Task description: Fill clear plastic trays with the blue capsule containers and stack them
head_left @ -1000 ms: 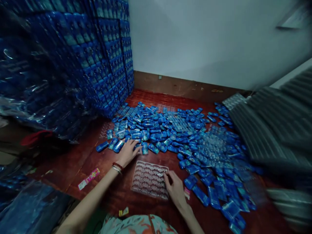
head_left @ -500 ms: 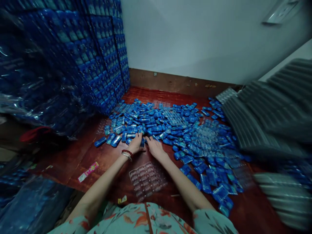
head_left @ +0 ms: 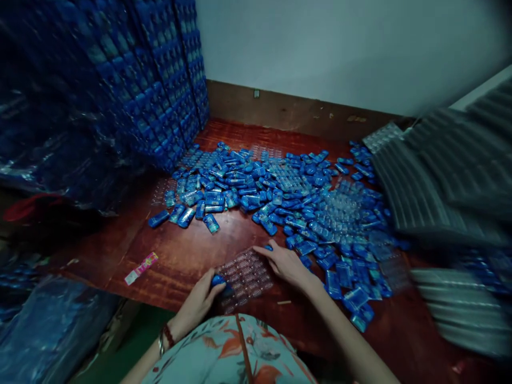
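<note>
A clear plastic tray (head_left: 246,277) with rows of moulded hollows lies on the red-brown table close to my body. At its left edge my left hand (head_left: 198,298) is closed on a small blue packet (head_left: 218,279), thumb and fingers around it. My right hand (head_left: 287,262) reaches over the tray's upper right corner. A bit of a blue packet (head_left: 269,247) shows between its fingers, the remainder covered by the hand. Beyond both hands spreads a heap of blue packets (head_left: 248,184), with more clear trays (head_left: 340,205) lying among them.
Tall stacks of blue packs (head_left: 160,96) in wrap rise at the left. Grey ribbed trays (head_left: 436,181) are piled at the right. A pink and yellow strip (head_left: 141,268) lies left on the table (head_left: 176,261). A wall (head_left: 320,53) stands behind.
Both hands have come back from the heap's near edge to the clear tray, each with a blue packet. They have moved apart. The camera view has tilted lower.
</note>
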### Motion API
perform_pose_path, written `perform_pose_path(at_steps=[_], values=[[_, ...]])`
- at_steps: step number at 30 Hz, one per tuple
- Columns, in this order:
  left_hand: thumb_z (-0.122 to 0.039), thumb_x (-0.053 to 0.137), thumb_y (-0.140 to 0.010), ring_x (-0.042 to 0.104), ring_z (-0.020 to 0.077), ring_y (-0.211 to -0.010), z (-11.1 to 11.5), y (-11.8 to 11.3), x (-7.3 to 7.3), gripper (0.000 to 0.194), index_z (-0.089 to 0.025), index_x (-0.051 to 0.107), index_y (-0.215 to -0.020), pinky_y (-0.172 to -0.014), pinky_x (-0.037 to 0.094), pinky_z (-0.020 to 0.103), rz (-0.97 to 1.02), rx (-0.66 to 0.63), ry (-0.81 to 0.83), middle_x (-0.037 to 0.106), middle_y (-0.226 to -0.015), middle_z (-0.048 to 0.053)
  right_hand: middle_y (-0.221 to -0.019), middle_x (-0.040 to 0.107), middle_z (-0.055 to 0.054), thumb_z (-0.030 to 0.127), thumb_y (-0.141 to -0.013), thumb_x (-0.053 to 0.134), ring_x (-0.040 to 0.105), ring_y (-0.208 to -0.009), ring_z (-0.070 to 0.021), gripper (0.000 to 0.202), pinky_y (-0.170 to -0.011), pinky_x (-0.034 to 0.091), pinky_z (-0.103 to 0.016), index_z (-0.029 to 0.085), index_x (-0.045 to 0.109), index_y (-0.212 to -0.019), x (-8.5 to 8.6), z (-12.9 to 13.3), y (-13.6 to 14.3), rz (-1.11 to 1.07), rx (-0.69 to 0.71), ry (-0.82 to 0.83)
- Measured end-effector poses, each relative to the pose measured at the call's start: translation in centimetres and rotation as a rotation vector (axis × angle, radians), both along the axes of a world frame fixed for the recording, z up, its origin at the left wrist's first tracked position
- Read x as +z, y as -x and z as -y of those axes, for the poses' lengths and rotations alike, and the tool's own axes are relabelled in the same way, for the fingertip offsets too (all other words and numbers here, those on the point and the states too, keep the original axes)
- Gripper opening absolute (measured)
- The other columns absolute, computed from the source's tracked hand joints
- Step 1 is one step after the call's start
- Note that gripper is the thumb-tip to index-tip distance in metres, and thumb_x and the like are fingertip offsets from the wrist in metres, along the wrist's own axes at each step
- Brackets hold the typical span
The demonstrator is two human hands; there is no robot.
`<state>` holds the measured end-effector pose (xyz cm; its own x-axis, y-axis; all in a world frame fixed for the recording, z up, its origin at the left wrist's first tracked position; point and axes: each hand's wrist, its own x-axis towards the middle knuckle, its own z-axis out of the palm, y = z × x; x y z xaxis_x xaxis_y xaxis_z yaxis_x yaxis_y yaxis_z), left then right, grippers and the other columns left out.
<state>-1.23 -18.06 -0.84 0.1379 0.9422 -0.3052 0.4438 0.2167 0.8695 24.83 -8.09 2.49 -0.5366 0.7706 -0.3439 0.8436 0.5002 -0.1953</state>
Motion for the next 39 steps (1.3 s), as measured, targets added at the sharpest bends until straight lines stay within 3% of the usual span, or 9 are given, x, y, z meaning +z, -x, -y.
perform_pose_path(at_steps=[3, 7, 11, 14, 16, 21, 26, 30, 39], values=[[-0.043, 0.048, -0.086, 0.057, 0.0197, -0.092, -1.6, 0.0, -1.0, 0.031, -0.018, 0.054, -0.104, -0.086, 0.045, 0.033, 0.032, 0.071, -0.046, 0.063, -0.099, 0.005, -0.122, 0.051, -0.012, 0.015, -0.088, 0.037, 0.065, -0.085, -0.0201, 0.053, -0.067, 0.044, -0.027, 0.034, 0.039, -0.137, -0.1, 2.4, 0.2, 0.079, -0.051, 0.072], [-0.043, 0.055, -0.081, 0.056, 0.0185, -0.086, -6.9, 0.5, -1.0, 0.029, -0.016, 0.060, -0.092, -0.082, 0.046, 0.031, 0.088, 0.021, -0.153, 0.062, -0.089, 0.004, -0.114, 0.058, -0.013, 0.016, -0.090, 0.034, 0.065, -0.087, -0.0204, 0.046, -0.073, 0.046, -0.029, 0.026, 0.044, -0.134, 0.4, 4.1, 0.3, 0.004, -0.180, 0.176], [-0.042, 0.064, -0.075, 0.056, 0.0172, -0.081, -10.0, 0.4, -0.5, 0.029, -0.015, 0.063, -0.085, -0.078, 0.046, 0.028, 0.149, -0.016, -0.186, 0.062, -0.084, 0.003, -0.110, 0.062, -0.009, 0.026, -0.090, 0.041, 0.062, -0.097, -0.0210, 0.035, -0.084, 0.047, -0.034, 0.021, 0.049, -0.124, 0.6, 4.1, -0.5, -0.414, -0.360, 0.134], [-0.044, 0.061, -0.076, 0.058, 0.0165, -0.075, -10.3, -0.3, -0.6, 0.033, -0.014, 0.062, -0.092, -0.069, 0.047, 0.027, 0.177, 0.059, -0.110, 0.063, -0.081, 0.003, -0.097, 0.065, -0.004, 0.036, -0.090, 0.044, 0.064, -0.074, -0.0165, 0.033, -0.069, 0.051, -0.030, 0.021, 0.049, -0.118, -0.4, 3.2, 0.0, -0.776, -0.581, 0.083], [-0.043, 0.059, -0.079, 0.059, 0.0175, -0.077, -10.1, -0.9, -0.8, 0.035, -0.014, 0.061, -0.099, -0.071, 0.048, 0.028, 0.131, 0.094, -0.124, 0.064, -0.085, 0.003, -0.096, 0.065, -0.005, 0.037, -0.089, 0.046, 0.063, -0.072, -0.0161, 0.030, -0.066, 0.051, -0.029, 0.020, 0.052, -0.113, -1.5, 2.6, 1.1, -0.903, -0.646, 0.041], [-0.035, 0.052, -0.086, 0.057, 0.0214, -0.100, -10.0, -1.5, -0.5, 0.033, -0.018, 0.058, -0.113, -0.090, 0.045, 0.036, -0.025, 0.045, -0.297, 0.063, -0.110, 0.008, -0.108, 0.064, -0.007, 0.030, -0.090, 0.046, 0.060, -0.101, -0.0199, 0.025, -0.090, 0.046, -0.034, 0.020, 0.057, -0.110, -3.2, 2.4, 2.8, -0.912, -0.564, -0.115], [-0.031, 0.050, -0.087, 0.056, 0.0215, -0.100, -9.8, -0.7, -0.6, 0.033, -0.019, 0.059, -0.116, -0.091, 0.046, 0.039, -0.075, -0.074, -0.327, 0.060, -0.104, 0.009, -0.109, 0.064, -0.007, 0.030, -0.089, 0.048, 0.061, -0.097, -0.0193, 0.028, -0.084, 0.049, -0.032, 0.020, 0.055, -0.115, -3.8, 2.6, 2.3, -0.889, -0.562, -0.113], [-0.027, 0.057, -0.084, 0.053, 0.0222, -0.110, -9.2, 0.4, -0.7, 0.039, -0.019, 0.054, -0.122, -0.094, 0.046, 0.038, -0.104, -0.165, -0.373, 0.052, -0.117, 0.011, -0.107, 0.064, -0.008, 0.027, -0.091, 0.045, 0.060, -0.099, -0.0194, 0.026, -0.088, 0.048, -0.033, 0.020, 0.055, -0.113, -4.0, 2.7, 1.9, -0.849, -0.482, -0.137], [-0.036, 0.044, -0.092, 0.057, 0.0223, -0.105, -8.6, 0.4, 1.0, 0.029, -0.020, 0.055, -0.114, -0.090, 0.050, 0.037, -0.345, -0.291, -0.544, 0.052, -0.119, 0.011, -0.096, 0.058, -0.006, 0.018, -0.093, 0.037, 0.059, -0.087, -0.0168, 0.030, -0.076, 0.049, -0.027, 0.022, 0.052, -0.119, -2.3, 2.5, 2.8, -0.507, -0.262, -0.105]])
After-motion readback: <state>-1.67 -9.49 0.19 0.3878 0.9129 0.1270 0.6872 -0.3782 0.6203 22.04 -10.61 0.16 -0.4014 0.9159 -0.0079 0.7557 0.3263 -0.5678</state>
